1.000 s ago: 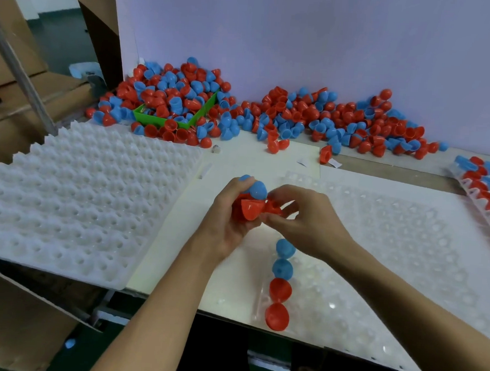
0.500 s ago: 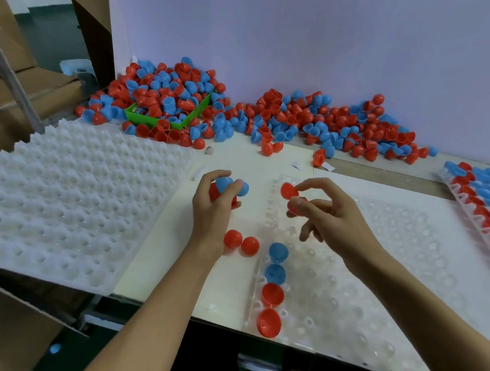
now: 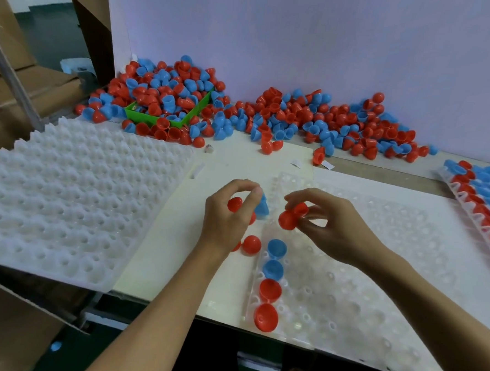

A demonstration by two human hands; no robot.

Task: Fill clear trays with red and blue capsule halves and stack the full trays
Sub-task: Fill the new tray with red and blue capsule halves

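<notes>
Clear tray (image 3: 362, 267) on the worktop (image 3: 239, 162), four capsule halves (image 3: 270, 287) filling its left column, right hand (image 3: 330, 227) pinching a red half (image 3: 290, 216) above it, left hand (image 3: 230, 213) clutching blue and red halves, loose pile (image 3: 271, 115) behind, full tray (image 3: 484, 200) far right.

We see smooth, glossy plastic in the red and blue capsule halves (image 3: 269, 290); the clear tray (image 3: 375, 279) is thin, shiny see-through plastic, the white tray stack (image 3: 65, 203) a milky, duller plastic. The tabletop (image 3: 239, 162) looks like matt cream board, the green box (image 3: 156, 119) is smooth plastic, the cardboard (image 3: 5, 328) matt brown
</notes>
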